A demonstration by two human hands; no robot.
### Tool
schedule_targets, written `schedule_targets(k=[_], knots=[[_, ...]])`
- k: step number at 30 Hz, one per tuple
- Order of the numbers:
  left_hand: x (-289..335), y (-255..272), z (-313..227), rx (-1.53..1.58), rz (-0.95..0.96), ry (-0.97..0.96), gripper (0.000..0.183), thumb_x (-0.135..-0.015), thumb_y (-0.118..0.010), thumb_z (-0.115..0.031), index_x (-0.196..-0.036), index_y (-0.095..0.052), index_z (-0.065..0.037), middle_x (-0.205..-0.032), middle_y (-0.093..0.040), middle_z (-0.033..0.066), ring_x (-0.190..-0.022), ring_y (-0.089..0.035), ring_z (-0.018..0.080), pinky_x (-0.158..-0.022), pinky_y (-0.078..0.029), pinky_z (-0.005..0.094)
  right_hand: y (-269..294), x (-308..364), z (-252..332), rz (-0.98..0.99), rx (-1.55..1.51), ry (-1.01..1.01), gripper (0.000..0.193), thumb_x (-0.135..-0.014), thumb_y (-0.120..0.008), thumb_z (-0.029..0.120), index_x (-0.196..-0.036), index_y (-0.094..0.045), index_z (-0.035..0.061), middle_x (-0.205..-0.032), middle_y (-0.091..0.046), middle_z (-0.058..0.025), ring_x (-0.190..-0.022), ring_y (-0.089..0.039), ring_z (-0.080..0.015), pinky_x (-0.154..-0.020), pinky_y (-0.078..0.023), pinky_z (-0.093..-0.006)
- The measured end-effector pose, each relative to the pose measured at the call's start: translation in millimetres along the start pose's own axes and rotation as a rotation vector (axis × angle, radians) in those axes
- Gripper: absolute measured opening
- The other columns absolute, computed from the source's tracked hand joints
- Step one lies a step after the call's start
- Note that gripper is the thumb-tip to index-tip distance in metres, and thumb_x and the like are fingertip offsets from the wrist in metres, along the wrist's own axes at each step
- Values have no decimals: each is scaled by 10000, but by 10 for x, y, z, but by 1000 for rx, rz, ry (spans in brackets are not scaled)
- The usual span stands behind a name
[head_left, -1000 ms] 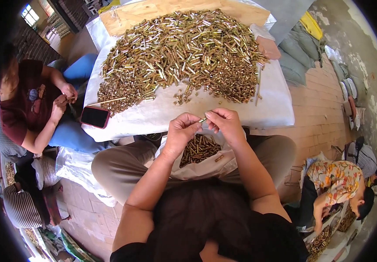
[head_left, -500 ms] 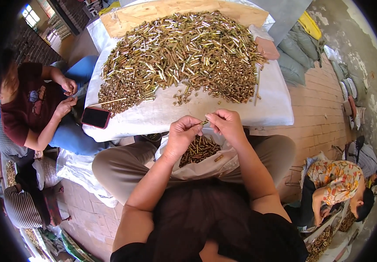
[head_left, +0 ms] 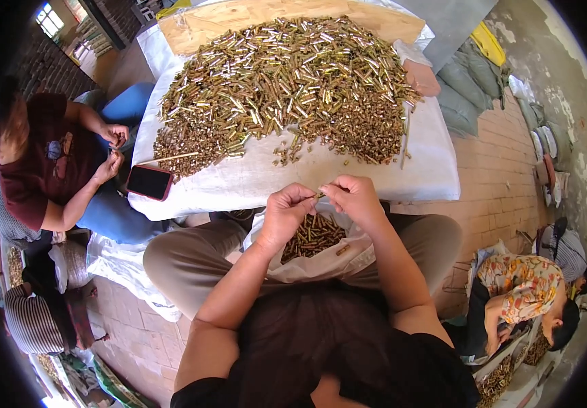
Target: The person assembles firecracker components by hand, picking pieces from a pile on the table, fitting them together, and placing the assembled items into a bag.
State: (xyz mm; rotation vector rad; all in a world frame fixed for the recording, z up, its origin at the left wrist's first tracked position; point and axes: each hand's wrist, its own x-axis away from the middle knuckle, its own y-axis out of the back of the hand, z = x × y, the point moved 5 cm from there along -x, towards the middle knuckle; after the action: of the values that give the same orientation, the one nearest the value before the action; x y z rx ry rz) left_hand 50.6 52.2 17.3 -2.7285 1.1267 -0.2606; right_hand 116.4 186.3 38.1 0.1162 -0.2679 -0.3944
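Note:
Above my lap, at the near table edge, my left hand (head_left: 285, 214) and my right hand (head_left: 353, 198) come together. Their fingertips pinch a thin brass-coloured metal cylinder (head_left: 319, 196) between them, mostly covered by the fingers. Just below, an opened white sack (head_left: 363, 246) rests between my knees, with many brass cylinders (head_left: 312, 238) inside. One loose cylinder (head_left: 342, 250) lies on its right fold. Past my hands, a wide heap of longer brass cylinders (head_left: 293, 75) covers the table, with shorter brass pieces (head_left: 371, 132) along its near side.
The white-covered table (head_left: 225, 190) holds a phone (head_left: 149, 181), a thin stick (head_left: 167, 158) at left and another stick (head_left: 405, 139) at right. A wooden board (head_left: 368, 20) closes the back. A person (head_left: 55, 163) sits left; another person (head_left: 521, 285) bends over at lower right. Filled sacks (head_left: 463, 81) stand right.
My hands have dropped very slightly, still pinching the cylinder together. The person at left has shifted their hands a little.

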Motion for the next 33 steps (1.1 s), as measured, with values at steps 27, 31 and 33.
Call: schedule_targets(k=[27, 31, 33], knots=[[-1319, 433, -24, -1367, -185, -122, 180, -750, -596, -106, -922, -642, -84, -835, -629, 176, -767, -601, 349, -687, -485, 420, -298, -1051, -152, -317, 1017, 518, 161, -759, -618, 192, -739, -573, 39, -772, -602, -115, -658, -598, -294, -573, -485, -390], [-1447, 372, -19, -1335, -140, -110, 137, -751, -569, -90, -878, -598, -48, -842, -633, 172, -802, -619, 320, -708, -501, 406, -219, -1022, -202, -345, 1010, 455, 182, -743, -641, 191, -745, -566, 26, -762, -608, -129, -658, -597, -309, -567, -486, -379], [-1438, 391, -19, -1319, -124, -129, 142, -747, -578, -99, -879, -602, -52, -820, -634, 179, -783, -619, 337, -690, -496, 419, -160, -961, -197, -358, 934, 413, 168, -749, -631, 163, -766, -568, 9, -756, -607, -137, -641, -599, -295, -559, -487, -374]])
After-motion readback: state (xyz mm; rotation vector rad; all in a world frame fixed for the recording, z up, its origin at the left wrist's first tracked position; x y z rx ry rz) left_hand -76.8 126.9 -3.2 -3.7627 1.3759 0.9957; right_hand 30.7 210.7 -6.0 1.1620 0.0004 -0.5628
